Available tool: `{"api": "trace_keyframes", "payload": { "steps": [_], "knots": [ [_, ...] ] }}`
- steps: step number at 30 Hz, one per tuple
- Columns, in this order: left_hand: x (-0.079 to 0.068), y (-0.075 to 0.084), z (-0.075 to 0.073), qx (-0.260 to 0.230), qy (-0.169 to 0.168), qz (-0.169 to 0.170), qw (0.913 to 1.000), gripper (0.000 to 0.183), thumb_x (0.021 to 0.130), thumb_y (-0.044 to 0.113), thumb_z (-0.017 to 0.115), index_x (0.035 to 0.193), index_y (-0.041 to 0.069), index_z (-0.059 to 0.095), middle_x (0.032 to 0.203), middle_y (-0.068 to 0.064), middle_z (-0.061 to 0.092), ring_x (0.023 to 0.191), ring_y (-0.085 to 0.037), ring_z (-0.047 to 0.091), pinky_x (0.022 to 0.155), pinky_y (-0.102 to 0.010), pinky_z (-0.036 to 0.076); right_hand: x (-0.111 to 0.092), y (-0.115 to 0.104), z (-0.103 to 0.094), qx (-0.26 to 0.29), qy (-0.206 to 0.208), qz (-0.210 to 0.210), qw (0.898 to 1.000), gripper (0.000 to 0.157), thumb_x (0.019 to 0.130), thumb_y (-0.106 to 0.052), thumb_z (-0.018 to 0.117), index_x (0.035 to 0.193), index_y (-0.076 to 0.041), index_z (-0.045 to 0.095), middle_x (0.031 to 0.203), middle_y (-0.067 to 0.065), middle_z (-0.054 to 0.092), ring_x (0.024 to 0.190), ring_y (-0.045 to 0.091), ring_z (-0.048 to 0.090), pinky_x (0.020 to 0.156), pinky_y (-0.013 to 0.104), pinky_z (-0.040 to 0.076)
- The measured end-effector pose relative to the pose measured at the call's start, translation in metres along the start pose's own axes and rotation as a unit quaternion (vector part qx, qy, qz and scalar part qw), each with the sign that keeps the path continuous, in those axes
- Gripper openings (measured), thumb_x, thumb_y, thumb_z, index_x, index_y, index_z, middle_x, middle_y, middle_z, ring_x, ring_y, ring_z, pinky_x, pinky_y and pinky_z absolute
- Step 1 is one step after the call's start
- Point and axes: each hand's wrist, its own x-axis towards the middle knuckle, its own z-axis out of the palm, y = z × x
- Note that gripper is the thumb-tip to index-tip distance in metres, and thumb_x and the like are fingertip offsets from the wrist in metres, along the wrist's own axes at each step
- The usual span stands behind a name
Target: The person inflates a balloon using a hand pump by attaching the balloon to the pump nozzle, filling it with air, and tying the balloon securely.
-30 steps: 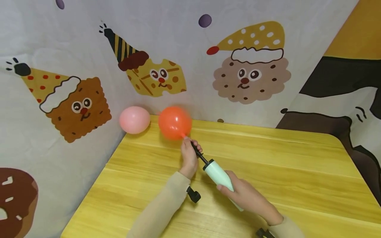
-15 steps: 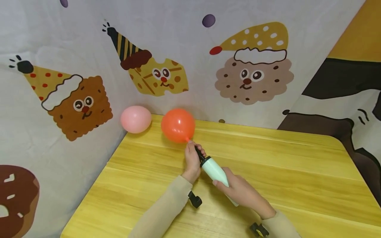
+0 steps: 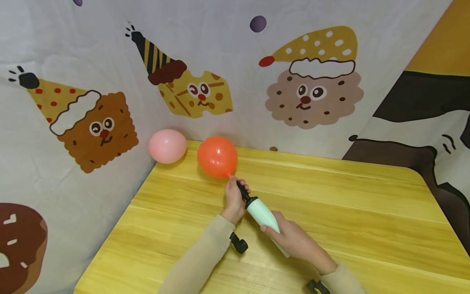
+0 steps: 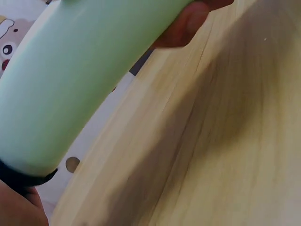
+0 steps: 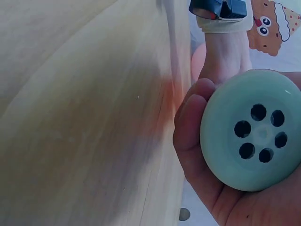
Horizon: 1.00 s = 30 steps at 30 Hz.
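Note:
A mint-green balloon pump (image 3: 261,212) slants between both hands above the table. My left hand (image 3: 233,202) grips its black handle (image 3: 242,190), with the thumb at the neck of an inflated orange-red balloon (image 3: 216,157). My right hand (image 3: 296,239) holds the green barrel, fingers wrapped round it. In the left wrist view the barrel (image 4: 84,80) fills the upper left, with fingertips of the right hand (image 4: 186,26) beneath it. In the right wrist view the barrel's round end (image 5: 221,155) with several holes faces the camera, cradled in the right palm.
A pink balloon (image 3: 167,146) lies at the table's far left corner, left of the orange-red one. The wooden table (image 3: 349,196) meets a cartoon-printed cloth backdrop (image 3: 242,81) behind and at the left. Black wrist mounts (image 3: 239,245) stick out at both sleeves.
One second ago a black rod showed between handle and barrel; the right hand has since pushed the barrel up close to the handle. The orange-red balloon has shifted slightly nearer.

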Motion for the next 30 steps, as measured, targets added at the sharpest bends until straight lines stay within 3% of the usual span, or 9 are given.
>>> {"api": "trace_keyframes", "payload": {
  "steps": [6, 9, 12, 17, 21, 25, 30],
  "knots": [
    [0.012, 0.008, -0.012, -0.009, 0.036, 0.022, 0.9991, 0.021, 0.112, 0.013, 0.037, 0.095, 0.006, 0.048, 0.074, 0.0, 0.053, 0.063, -0.011, 0.051, 0.058, -0.022, 0.047, -0.014, 0.006, -0.006, -0.003, -0.044, -0.005, 0.999, 0.069, 0.105, -0.05, 0.057, 0.15, 0.0, 0.042, 0.104, 0.012, 0.069, 0.077, 0.016, 0.064, 0.056, 0.032, 0.054],
    [0.015, 0.012, -0.015, 0.01, 0.03, 0.003, 0.9995, 0.022, 0.112, 0.012, 0.039, 0.096, 0.004, 0.052, 0.079, -0.002, 0.06, 0.068, -0.013, 0.057, 0.063, -0.023, 0.047, -0.02, 0.009, -0.014, 0.01, -0.056, -0.004, 0.998, 0.068, 0.105, -0.049, 0.056, 0.151, -0.001, 0.04, 0.106, 0.012, 0.069, 0.079, 0.018, 0.065, 0.058, 0.033, 0.055],
    [0.017, 0.015, -0.018, 0.033, 0.018, -0.003, 0.9993, 0.027, 0.114, 0.023, 0.042, 0.099, 0.006, 0.058, 0.089, -0.002, 0.068, 0.079, -0.013, 0.063, 0.069, -0.025, 0.046, -0.026, 0.015, -0.026, 0.022, -0.059, 0.002, 0.998, 0.067, 0.106, -0.046, 0.057, 0.151, 0.0, 0.04, 0.106, 0.013, 0.068, 0.081, 0.021, 0.065, 0.06, 0.035, 0.055],
    [0.019, 0.022, -0.021, 0.058, -0.004, -0.004, 0.9983, 0.032, 0.112, 0.03, 0.048, 0.106, 0.004, 0.067, 0.099, -0.001, 0.073, 0.086, -0.015, 0.064, 0.072, -0.026, 0.044, -0.032, 0.031, -0.05, 0.025, -0.011, 0.048, 0.999, 0.069, 0.105, -0.047, 0.059, 0.151, 0.0, 0.038, 0.107, 0.015, 0.066, 0.08, 0.022, 0.064, 0.059, 0.036, 0.055],
    [0.018, 0.025, -0.022, 0.071, -0.017, -0.027, 0.997, 0.031, 0.11, 0.028, 0.055, 0.112, 0.002, 0.071, 0.097, -0.001, 0.075, 0.084, -0.014, 0.065, 0.072, -0.025, 0.046, -0.032, 0.046, -0.064, -0.009, 0.042, 0.093, 0.995, 0.082, 0.102, -0.054, 0.06, 0.155, 0.001, 0.03, 0.115, 0.025, 0.064, 0.081, 0.024, 0.065, 0.059, 0.036, 0.054],
    [0.014, 0.022, -0.021, 0.084, -0.03, -0.046, 0.995, 0.03, 0.107, 0.029, 0.06, 0.112, 0.003, 0.074, 0.094, 0.0, 0.077, 0.081, -0.012, 0.066, 0.071, -0.024, 0.046, -0.03, 0.061, -0.077, -0.061, 0.062, 0.12, 0.989, 0.095, 0.101, -0.059, 0.058, 0.157, 0.007, 0.017, 0.12, 0.036, 0.06, 0.084, 0.028, 0.065, 0.06, 0.038, 0.054],
    [0.007, 0.015, -0.019, 0.115, -0.057, -0.056, 0.9901, 0.036, 0.105, 0.03, 0.064, 0.119, -0.002, 0.072, 0.095, 0.0, 0.077, 0.081, -0.011, 0.067, 0.067, -0.023, 0.044, -0.033, 0.078, -0.091, -0.106, 0.072, 0.134, 0.983, 0.095, 0.102, -0.059, 0.055, 0.153, 0.013, 0.02, 0.12, 0.04, 0.06, 0.088, 0.034, 0.066, 0.066, 0.044, 0.055]
  ]
}}
